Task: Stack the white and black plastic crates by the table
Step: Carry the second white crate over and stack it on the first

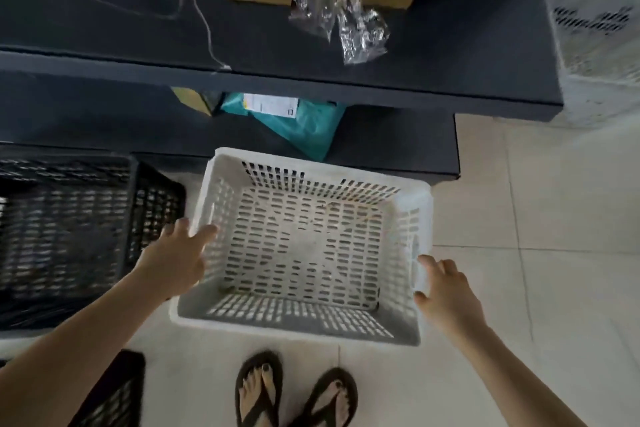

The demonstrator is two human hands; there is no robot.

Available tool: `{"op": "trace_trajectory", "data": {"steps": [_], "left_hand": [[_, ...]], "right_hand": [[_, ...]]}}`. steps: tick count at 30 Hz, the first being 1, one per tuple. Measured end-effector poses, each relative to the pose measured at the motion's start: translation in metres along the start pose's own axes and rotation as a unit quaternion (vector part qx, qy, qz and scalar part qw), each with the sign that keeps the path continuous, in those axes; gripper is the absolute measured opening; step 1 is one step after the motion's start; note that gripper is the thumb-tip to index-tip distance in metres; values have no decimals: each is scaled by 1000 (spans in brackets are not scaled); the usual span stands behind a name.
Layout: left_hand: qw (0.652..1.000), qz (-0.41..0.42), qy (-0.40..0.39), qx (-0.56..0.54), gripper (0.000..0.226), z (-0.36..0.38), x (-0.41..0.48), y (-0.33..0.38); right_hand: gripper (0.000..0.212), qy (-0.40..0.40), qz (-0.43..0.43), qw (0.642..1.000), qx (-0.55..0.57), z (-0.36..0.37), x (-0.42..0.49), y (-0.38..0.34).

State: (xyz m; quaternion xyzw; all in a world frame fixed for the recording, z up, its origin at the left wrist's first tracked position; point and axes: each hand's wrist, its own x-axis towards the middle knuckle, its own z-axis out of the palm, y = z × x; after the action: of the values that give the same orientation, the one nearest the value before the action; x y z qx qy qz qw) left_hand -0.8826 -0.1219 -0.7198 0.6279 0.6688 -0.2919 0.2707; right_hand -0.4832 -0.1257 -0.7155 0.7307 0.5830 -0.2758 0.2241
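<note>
Bare forearms, 2 dark flip-flops [298,392], dark-painted toenails.

White crate [304,246] on tiled floor [540,204], left hand [173,262] and right hand [446,295] at its sides, black crate [69,229] just beside, dark table [242,42] behind
</note>
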Motion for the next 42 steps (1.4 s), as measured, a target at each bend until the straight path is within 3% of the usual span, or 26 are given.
{"op": "trace_trajectory", "data": {"steps": [6, 12, 19, 27, 32, 36, 41, 42], "left_hand": [[997, -67, 14, -36, 55, 67, 72, 2], [992, -93, 62, -52, 36, 71, 83, -2], [998, -54, 9, -7, 41, 41, 18, 20], [1000, 5, -11, 22, 35, -20, -90, 88], [1000, 7, -22, 15, 45, -54, -163, 161], [1000, 14, -13, 21, 68, -82, -215, 237], [998, 22, -19, -62, 93, -144, -256, 343], [997, 24, -25, -63, 96, -158, -261, 365]], "right_hand": [[62, 6, 43, 998, 33, 62, 71, 11], [59, 74, 41, 995, 51, 79, 79, 20], [63, 34, 62, 995, 67, 65, 17, 51], [56, -38, 81, 994, 58, 13, -78, 140], [44, -50, 81, 994, 56, -38, -135, 228], [42, -31, 75, 996, 48, -85, -173, 311], [25, 0, 101, 994, 43, -152, -206, 411], [29, 13, 111, 993, 47, -167, -209, 430]]}}
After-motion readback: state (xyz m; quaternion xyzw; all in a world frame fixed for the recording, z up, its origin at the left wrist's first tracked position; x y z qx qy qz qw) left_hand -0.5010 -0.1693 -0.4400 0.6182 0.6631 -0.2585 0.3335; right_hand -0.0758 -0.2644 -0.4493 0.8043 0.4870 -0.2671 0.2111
